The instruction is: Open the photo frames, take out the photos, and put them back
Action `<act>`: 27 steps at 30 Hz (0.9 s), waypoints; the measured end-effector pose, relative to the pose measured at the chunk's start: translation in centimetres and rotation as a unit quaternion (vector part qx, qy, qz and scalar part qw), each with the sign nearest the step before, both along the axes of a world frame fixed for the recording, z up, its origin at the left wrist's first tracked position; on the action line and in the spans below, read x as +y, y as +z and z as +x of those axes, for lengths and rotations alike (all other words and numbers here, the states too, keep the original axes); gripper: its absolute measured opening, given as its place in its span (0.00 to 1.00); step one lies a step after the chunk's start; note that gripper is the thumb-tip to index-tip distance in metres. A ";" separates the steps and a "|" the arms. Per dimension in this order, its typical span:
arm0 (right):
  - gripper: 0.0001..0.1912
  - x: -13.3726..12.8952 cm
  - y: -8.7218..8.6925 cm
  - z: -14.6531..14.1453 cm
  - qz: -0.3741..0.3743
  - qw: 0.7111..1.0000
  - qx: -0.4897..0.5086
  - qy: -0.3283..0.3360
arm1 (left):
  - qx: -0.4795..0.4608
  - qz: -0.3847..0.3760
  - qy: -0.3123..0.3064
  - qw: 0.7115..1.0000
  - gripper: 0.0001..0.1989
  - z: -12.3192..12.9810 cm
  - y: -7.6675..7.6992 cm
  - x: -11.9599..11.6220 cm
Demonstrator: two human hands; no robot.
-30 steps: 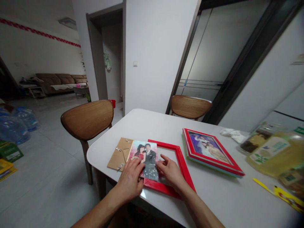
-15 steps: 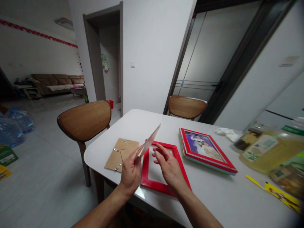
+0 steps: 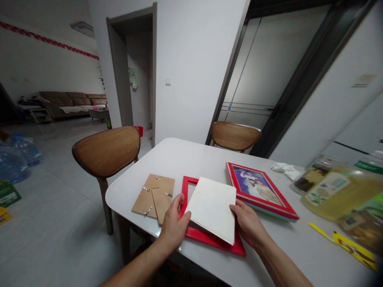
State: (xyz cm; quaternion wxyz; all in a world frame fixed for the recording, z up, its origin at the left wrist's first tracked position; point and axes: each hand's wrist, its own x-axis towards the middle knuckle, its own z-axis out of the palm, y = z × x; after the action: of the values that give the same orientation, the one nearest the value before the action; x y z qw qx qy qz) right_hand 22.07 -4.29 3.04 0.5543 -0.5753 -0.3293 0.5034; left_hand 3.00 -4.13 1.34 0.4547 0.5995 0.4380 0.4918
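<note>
A stiff white sheet (image 3: 213, 207), apparently more than one layer thick, is tilted over the red picture frame (image 3: 206, 239). My left hand (image 3: 175, 223) is at its left edge, thumb by the lower left corner and fingers beneath or behind. Gripping the right edge is my right hand (image 3: 248, 223), with its fingertips on the border. Left of the frame lies a brown backing board (image 3: 146, 195) with metal clips and a stand leg. The sheet hides most of the frame's opening.
Another red frame with a photo (image 3: 257, 185) sits on a stack at the right. Beyond it are a crumpled white tissue (image 3: 285, 170), a jug of yellow liquid (image 3: 332, 195) and a yellow strip-like object (image 3: 354, 249). Wooden chairs (image 3: 107, 151) stand around the white table (image 3: 185, 155).
The sheet, held nearly edge-on in my left hand before, now lies flatter over the red frame. My right hand has moved right and taken its right edge.
</note>
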 end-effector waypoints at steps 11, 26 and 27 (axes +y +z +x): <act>0.17 2.5 0.6 0.0 -0.032 0.987 -0.132 0.091 | 0.300 0.149 -0.095 0.937 0.23 -1.0 -0.5 -1.0; 0.18 3.7 -1.0 0.8 -0.041 0.976 -0.205 0.066 | 0.333 0.136 -0.143 0.922 0.21 -1.4 0.4 -0.8; 0.19 3.8 -1.2 0.7 -0.041 0.975 -0.208 0.065 | 0.340 0.132 -0.146 0.919 0.21 -1.5 0.5 -0.8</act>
State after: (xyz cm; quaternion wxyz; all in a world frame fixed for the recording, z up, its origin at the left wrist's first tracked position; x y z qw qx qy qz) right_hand 22.81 -0.47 1.86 0.4159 -0.6672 -0.4527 0.4206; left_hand 1.55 -4.92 1.87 0.2617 0.8428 0.4046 0.2397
